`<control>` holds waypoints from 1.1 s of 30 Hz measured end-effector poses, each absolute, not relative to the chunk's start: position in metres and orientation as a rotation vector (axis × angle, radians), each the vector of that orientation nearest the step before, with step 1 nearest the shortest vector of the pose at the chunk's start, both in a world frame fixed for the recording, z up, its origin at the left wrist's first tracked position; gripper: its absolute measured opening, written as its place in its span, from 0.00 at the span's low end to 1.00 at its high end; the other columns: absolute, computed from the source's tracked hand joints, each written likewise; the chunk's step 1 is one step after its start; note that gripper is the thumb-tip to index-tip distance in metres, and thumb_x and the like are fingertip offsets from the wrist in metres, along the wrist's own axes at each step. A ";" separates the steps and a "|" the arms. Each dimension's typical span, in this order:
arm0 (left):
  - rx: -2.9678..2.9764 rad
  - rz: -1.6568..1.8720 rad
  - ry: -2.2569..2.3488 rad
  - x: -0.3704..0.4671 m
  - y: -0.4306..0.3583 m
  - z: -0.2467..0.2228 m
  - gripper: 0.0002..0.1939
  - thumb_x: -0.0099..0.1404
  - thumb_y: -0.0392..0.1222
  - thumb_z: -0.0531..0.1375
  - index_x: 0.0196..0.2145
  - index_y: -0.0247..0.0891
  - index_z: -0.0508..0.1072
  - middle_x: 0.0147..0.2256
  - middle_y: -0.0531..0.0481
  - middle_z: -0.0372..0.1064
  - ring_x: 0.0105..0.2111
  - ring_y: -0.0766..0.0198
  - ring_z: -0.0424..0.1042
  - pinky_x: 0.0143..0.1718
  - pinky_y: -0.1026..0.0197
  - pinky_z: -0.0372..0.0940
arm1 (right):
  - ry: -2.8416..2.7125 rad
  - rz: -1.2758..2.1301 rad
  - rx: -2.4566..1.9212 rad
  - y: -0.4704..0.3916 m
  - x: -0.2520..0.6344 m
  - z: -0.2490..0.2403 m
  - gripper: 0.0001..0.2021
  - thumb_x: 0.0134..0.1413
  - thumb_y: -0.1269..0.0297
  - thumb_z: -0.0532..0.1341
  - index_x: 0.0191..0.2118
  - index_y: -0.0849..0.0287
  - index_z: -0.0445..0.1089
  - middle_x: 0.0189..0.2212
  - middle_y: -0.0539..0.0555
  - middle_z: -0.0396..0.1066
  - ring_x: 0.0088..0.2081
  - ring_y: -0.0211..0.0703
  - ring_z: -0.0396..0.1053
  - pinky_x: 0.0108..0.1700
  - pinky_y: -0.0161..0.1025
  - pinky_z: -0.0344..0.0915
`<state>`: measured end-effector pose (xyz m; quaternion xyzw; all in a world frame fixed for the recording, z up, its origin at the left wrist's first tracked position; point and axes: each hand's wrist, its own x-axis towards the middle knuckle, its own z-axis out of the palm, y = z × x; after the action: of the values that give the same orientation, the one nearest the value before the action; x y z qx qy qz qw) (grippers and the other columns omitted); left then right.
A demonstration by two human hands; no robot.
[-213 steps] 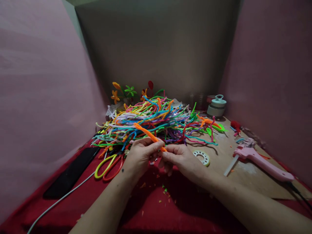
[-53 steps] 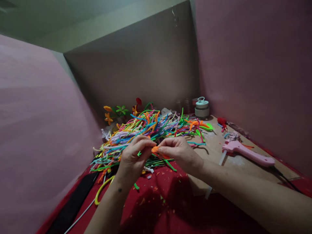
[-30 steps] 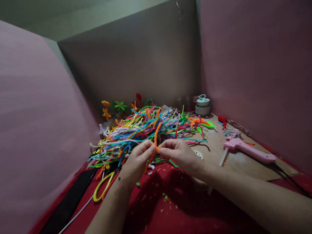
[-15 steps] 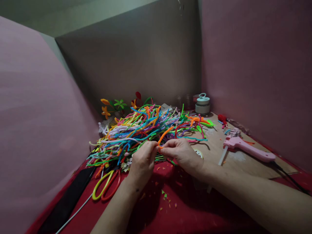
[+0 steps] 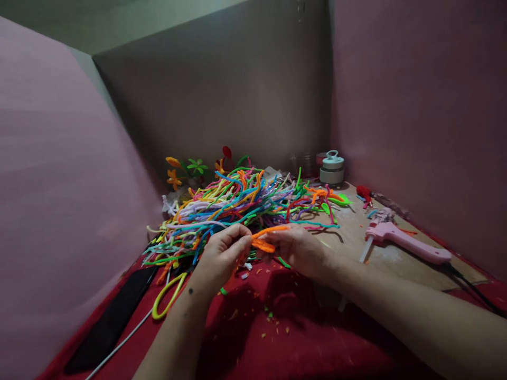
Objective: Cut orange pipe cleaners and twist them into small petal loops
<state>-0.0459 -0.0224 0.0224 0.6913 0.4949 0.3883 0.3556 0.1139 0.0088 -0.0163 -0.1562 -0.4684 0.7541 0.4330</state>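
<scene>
Between my two hands is an orange pipe cleaner (image 5: 264,245), bent into a narrow loop with a longer end running off to the right. My left hand (image 5: 225,253) pinches its left end between thumb and finger. The fingers of my right hand (image 5: 297,248) are closed around the right side of the same pipe cleaner, and its far end passes over them. Just behind my hands lies a large heap of multicoloured pipe cleaners (image 5: 225,206).
A pink glue gun (image 5: 407,244) lies on the brown board (image 5: 352,219) at right. Yellow-handled scissors (image 5: 160,306) and a black strip (image 5: 111,322) are at left. Small scraps dot the red cloth (image 5: 245,338). Behind stand pipe-cleaner flowers (image 5: 174,179) and a pale blue lidded jar (image 5: 331,168).
The orange pipe cleaner's long end has swung from pointing up to lying rightward, and its loop now shows. My left hand has turned and shifted slightly left.
</scene>
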 end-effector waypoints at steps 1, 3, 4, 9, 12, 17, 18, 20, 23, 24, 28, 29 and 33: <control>1.770 0.967 1.264 -0.047 -0.023 0.024 0.10 0.60 0.45 0.54 0.26 0.37 0.63 0.18 0.58 0.56 0.18 0.72 0.54 0.20 0.68 0.53 | -1.142 1.915 -0.406 0.010 0.114 -0.017 0.10 0.42 0.61 0.60 0.25 0.64 0.71 0.20 0.52 0.69 0.23 0.36 0.64 0.28 0.35 0.60; 1.786 0.896 1.245 -0.048 -0.024 0.025 0.09 0.59 0.45 0.55 0.27 0.36 0.64 0.19 0.57 0.56 0.19 0.72 0.54 0.20 0.68 0.52 | -1.147 1.971 -0.452 0.012 0.115 -0.018 0.12 0.44 0.57 0.60 0.24 0.64 0.70 0.19 0.51 0.67 0.22 0.35 0.62 0.25 0.34 0.58; 1.814 0.864 1.243 -0.048 -0.024 0.025 0.10 0.59 0.45 0.55 0.27 0.36 0.65 0.20 0.57 0.57 0.19 0.72 0.54 0.20 0.68 0.52 | -1.169 1.991 -0.467 0.012 0.116 -0.019 0.13 0.44 0.57 0.61 0.23 0.64 0.70 0.18 0.51 0.67 0.21 0.34 0.61 0.24 0.33 0.56; 1.945 0.849 1.299 -0.046 -0.025 0.026 0.10 0.59 0.44 0.56 0.25 0.35 0.68 0.21 0.56 0.59 0.20 0.73 0.55 0.20 0.70 0.52 | -1.275 1.992 -0.578 0.011 0.119 -0.019 0.09 0.36 0.66 0.66 0.18 0.65 0.67 0.13 0.48 0.63 0.15 0.30 0.56 0.20 0.32 0.50; 1.890 0.857 1.344 -0.046 -0.025 0.027 0.10 0.58 0.44 0.56 0.25 0.35 0.68 0.19 0.57 0.59 0.18 0.74 0.54 0.18 0.70 0.50 | -1.333 1.957 -0.619 0.011 0.120 -0.018 0.08 0.37 0.65 0.65 0.19 0.65 0.68 0.14 0.48 0.64 0.15 0.30 0.56 0.19 0.31 0.49; 1.682 0.856 1.374 -0.044 -0.024 0.025 0.10 0.56 0.45 0.57 0.25 0.35 0.68 0.14 0.58 0.57 0.13 0.75 0.52 0.14 0.71 0.47 | -1.425 1.845 -0.719 0.006 0.119 -0.012 0.09 0.38 0.64 0.64 0.19 0.65 0.69 0.14 0.49 0.66 0.16 0.31 0.58 0.20 0.31 0.53; 1.628 0.865 1.364 -0.044 -0.023 0.024 0.10 0.56 0.45 0.58 0.25 0.35 0.68 0.14 0.58 0.57 0.12 0.75 0.52 0.13 0.71 0.46 | -1.445 1.783 -0.752 0.005 0.118 -0.011 0.09 0.39 0.64 0.63 0.19 0.65 0.68 0.14 0.49 0.65 0.15 0.30 0.57 0.19 0.31 0.51; 1.519 0.899 1.326 -0.043 -0.021 0.019 0.10 0.55 0.45 0.59 0.25 0.35 0.67 0.13 0.59 0.57 0.11 0.75 0.52 0.12 0.72 0.46 | -1.475 1.637 -0.815 0.002 0.116 -0.010 0.10 0.41 0.64 0.62 0.18 0.64 0.67 0.13 0.47 0.63 0.15 0.29 0.54 0.18 0.31 0.49; 1.380 0.956 1.239 -0.040 -0.017 0.013 0.10 0.55 0.46 0.59 0.27 0.35 0.66 0.12 0.58 0.60 0.09 0.74 0.54 0.11 0.71 0.50 | -1.484 1.466 -0.875 -0.002 0.112 -0.010 0.11 0.43 0.64 0.61 0.16 0.63 0.65 0.13 0.47 0.62 0.16 0.29 0.54 0.20 0.30 0.50; 1.352 0.971 1.215 -0.039 -0.017 0.011 0.10 0.54 0.45 0.60 0.28 0.35 0.66 0.13 0.57 0.62 0.09 0.73 0.57 0.11 0.70 0.52 | -1.473 1.441 -0.883 -0.004 0.110 -0.010 0.12 0.43 0.64 0.60 0.16 0.63 0.65 0.13 0.47 0.62 0.17 0.29 0.55 0.21 0.30 0.51; 1.332 1.045 1.171 -0.033 -0.016 0.008 0.09 0.55 0.43 0.60 0.29 0.35 0.65 0.16 0.54 0.68 0.14 0.68 0.66 0.16 0.67 0.61 | -1.368 1.532 -0.873 -0.009 0.107 -0.010 0.12 0.44 0.60 0.60 0.19 0.63 0.67 0.16 0.49 0.64 0.17 0.31 0.57 0.20 0.31 0.52; 1.341 1.067 1.176 -0.032 -0.017 0.008 0.08 0.55 0.42 0.60 0.28 0.35 0.65 0.17 0.54 0.69 0.15 0.67 0.68 0.18 0.66 0.64 | -1.346 1.572 -0.851 -0.009 0.106 -0.010 0.12 0.44 0.59 0.60 0.20 0.63 0.67 0.16 0.49 0.65 0.17 0.31 0.57 0.20 0.31 0.52; 1.389 1.117 1.246 -0.027 -0.019 0.006 0.08 0.55 0.42 0.59 0.28 0.35 0.65 0.18 0.53 0.69 0.17 0.65 0.69 0.22 0.62 0.67 | -1.324 1.651 -0.753 -0.007 0.105 -0.013 0.11 0.43 0.63 0.60 0.18 0.64 0.67 0.15 0.49 0.65 0.18 0.31 0.57 0.23 0.31 0.53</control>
<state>-0.0274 -0.0191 0.0064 0.5655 0.5073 0.4549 0.4648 0.1055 -0.0073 -0.0130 -0.3021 -0.5313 0.6626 0.4329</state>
